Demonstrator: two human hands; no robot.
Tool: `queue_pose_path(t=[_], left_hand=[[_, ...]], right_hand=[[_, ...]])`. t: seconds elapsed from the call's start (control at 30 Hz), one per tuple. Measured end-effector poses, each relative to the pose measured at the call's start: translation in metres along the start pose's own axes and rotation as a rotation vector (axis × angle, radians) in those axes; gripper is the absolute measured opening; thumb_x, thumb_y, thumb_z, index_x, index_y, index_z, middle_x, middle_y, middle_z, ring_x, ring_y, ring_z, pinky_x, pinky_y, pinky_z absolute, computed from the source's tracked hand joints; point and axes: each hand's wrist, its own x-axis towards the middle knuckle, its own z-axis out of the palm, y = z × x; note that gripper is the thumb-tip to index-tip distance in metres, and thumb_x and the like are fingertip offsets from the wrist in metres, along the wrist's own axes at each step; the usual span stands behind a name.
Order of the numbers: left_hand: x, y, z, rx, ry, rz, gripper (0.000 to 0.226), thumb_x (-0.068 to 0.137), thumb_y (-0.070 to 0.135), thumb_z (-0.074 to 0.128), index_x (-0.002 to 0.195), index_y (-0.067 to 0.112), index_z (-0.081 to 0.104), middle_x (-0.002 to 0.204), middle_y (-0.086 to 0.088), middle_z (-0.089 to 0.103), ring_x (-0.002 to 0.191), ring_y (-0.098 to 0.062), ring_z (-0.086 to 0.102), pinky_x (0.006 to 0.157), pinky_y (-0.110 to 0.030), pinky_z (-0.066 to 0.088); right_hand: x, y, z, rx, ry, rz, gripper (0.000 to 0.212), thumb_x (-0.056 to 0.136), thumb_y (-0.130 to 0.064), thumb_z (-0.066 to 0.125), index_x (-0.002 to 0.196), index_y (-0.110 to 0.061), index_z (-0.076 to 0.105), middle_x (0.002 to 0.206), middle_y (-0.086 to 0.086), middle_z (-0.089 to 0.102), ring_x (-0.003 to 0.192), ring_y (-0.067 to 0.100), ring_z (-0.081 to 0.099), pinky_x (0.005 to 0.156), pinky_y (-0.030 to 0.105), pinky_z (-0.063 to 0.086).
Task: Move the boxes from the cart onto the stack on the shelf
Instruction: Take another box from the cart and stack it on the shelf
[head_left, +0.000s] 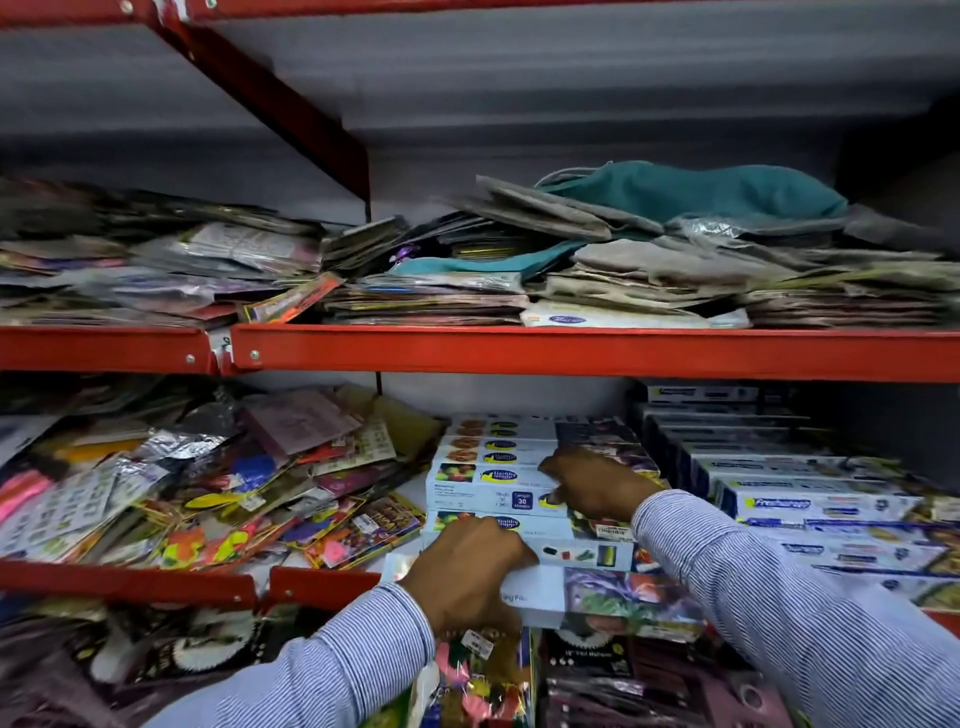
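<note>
A stack of long white cling-film boxes (493, 467) sits on the middle red shelf (322, 584). My left hand (467, 571) grips the left end of the lowest, nearest box (597, 597), which juts out over the shelf's front edge. My right hand (592, 486) rests on top of the stack, its fingers pressing an upper box (483, 496) near its label. Both sleeves are blue-and-white striped. The cart is out of view.
Colourful packets (208, 493) are heaped to the left of the stack. More white and blue boxes (810, 504) are stacked to its right. The upper shelf (571, 351) holds flat packets and folded cloth. Packets hang below the shelf's front edge.
</note>
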Motion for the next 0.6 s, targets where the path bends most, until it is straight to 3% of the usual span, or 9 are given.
queue_pose_path(t=[0.13, 0.2, 0.27, 0.33, 0.4, 0.53, 0.6], left_hand=[[0.002, 0.002, 0.001, -0.009, 0.004, 0.0, 0.064, 0.069, 0.05, 0.081, 0.125, 0.023, 0.066, 0.115, -0.005, 0.073, 0.104, -0.03, 0.063, 0.086, -0.039, 0.048], [0.003, 0.003, 0.001, -0.013, 0.001, 0.001, 0.063, 0.069, 0.049, 0.082, 0.124, 0.023, 0.066, 0.114, -0.006, 0.073, 0.104, -0.03, 0.062, 0.086, -0.04, 0.048], [0.004, 0.003, 0.0, -0.01, -0.004, 0.006, 0.063, 0.068, 0.049, 0.083, 0.123, 0.024, 0.066, 0.113, -0.005, 0.073, 0.104, -0.03, 0.062, 0.086, -0.041, 0.048], [0.006, 0.003, 0.0, -0.015, 0.001, 0.005, 0.062, 0.068, 0.049, 0.082, 0.123, 0.025, 0.066, 0.113, -0.005, 0.073, 0.104, -0.029, 0.062, 0.085, -0.04, 0.05], [0.009, 0.001, 0.0, -0.011, 0.018, 0.002, 0.062, 0.069, 0.049, 0.08, 0.124, 0.025, 0.066, 0.113, -0.004, 0.073, 0.104, -0.028, 0.062, 0.084, -0.039, 0.05], [0.019, -0.005, -0.006, 0.002, 0.061, -0.032, 0.061, 0.071, 0.049, 0.077, 0.125, 0.025, 0.064, 0.116, -0.003, 0.072, 0.107, -0.027, 0.061, 0.088, -0.04, 0.05], [0.025, -0.009, -0.01, -0.006, 0.071, -0.06, 0.062, 0.071, 0.049, 0.079, 0.125, 0.023, 0.065, 0.117, -0.004, 0.071, 0.108, -0.028, 0.062, 0.089, -0.04, 0.051]], right_hand=[[-0.007, -0.005, -0.002, -0.059, 0.026, -0.025, 0.031, 0.097, -0.026, 0.059, 0.121, -0.007, 0.058, 0.128, 0.017, 0.057, 0.123, 0.034, 0.053, 0.1, 0.041, 0.047], [-0.009, -0.007, -0.003, -0.07, 0.072, -0.013, 0.016, 0.094, -0.023, 0.063, 0.097, -0.008, 0.061, 0.114, 0.019, 0.064, 0.108, 0.033, 0.063, 0.087, 0.039, 0.051], [-0.011, -0.008, -0.003, -0.06, 0.136, 0.024, 0.025, 0.088, -0.018, 0.07, 0.071, -0.013, 0.051, 0.091, 0.019, 0.068, 0.084, 0.033, 0.067, 0.071, 0.035, 0.05], [-0.011, -0.01, -0.003, -0.042, 0.197, 0.037, 0.035, 0.084, -0.017, 0.074, 0.063, -0.012, 0.046, 0.073, 0.014, 0.06, 0.068, 0.032, 0.058, 0.064, 0.031, 0.042], [-0.013, -0.01, -0.002, -0.03, 0.216, 0.042, 0.036, 0.082, -0.018, 0.076, 0.064, -0.012, 0.046, 0.066, 0.011, 0.052, 0.064, 0.031, 0.049, 0.063, 0.029, 0.039], [-0.011, -0.005, -0.002, -0.029, 0.142, 0.069, 0.039, 0.087, -0.027, 0.073, 0.065, -0.015, 0.043, 0.09, 0.02, 0.066, 0.085, 0.035, 0.066, 0.067, 0.029, 0.037], [-0.009, -0.001, -0.002, -0.006, 0.127, 0.069, 0.051, 0.088, -0.028, 0.071, 0.057, -0.019, 0.032, 0.083, 0.016, 0.061, 0.081, 0.031, 0.063, 0.068, 0.031, 0.038]])
